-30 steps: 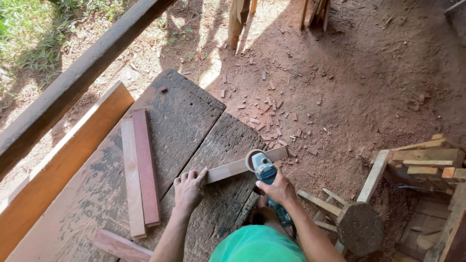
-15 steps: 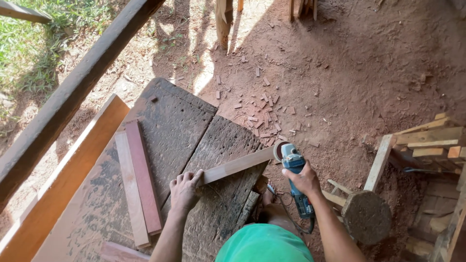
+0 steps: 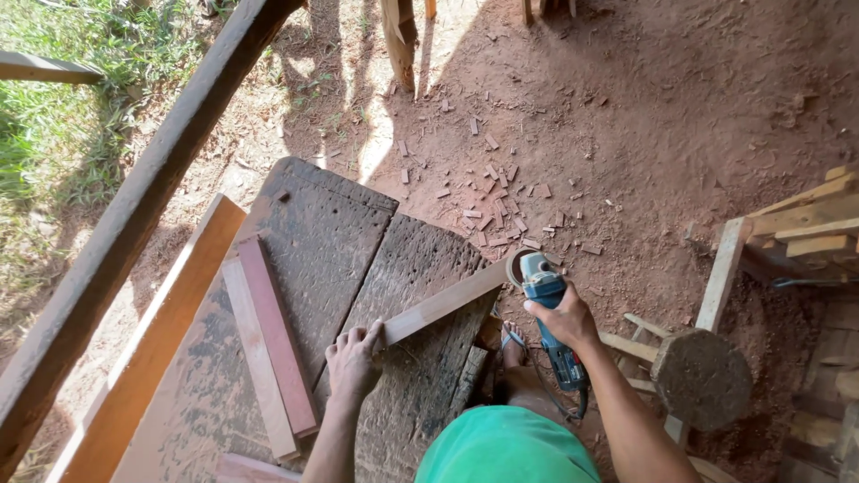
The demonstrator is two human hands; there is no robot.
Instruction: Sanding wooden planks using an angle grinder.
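Left hand [image 3: 353, 360]: palm down on the near end of a slat [image 3: 445, 303], fingers curled over its edge, pressing it to the counter [image 3: 331, 233]; grip closed on the slat.

Right hand [image 3: 564, 320]: wrapped round the body of a blue grinder [image 3: 548, 309], grip clamped on it; the disc end sits at the far tip of the slat, touching or just beside it (contact cannot be told).

Slat: pale, narrow, lying slantwise across the right part of the counter, its far end jutting past the counter's right edge.

Counter: dark, weathered planks, pitted and stained.

Two strips [image 3: 267, 347]: reddish, side by side and touching, on the left part of the counter, well apart from the left hand's slat.

Board [image 3: 157, 344]: long, orange-brown, along the counter's left edge.

Beam [image 3: 134, 228]: dark, heavy, running slantwise at left, between the counter and the grass.

Stool [image 3: 700, 376]: round log top on stick legs, just right of the right forearm.

Frame [image 3: 796, 233]: pale timber pieces stacked at the right edge.

Floor [image 3: 644, 116]: red earth, strewn with small wood chips [image 3: 492, 192] beyond the counter.

Shirt [image 3: 506, 447]: green, at the bottom edge.
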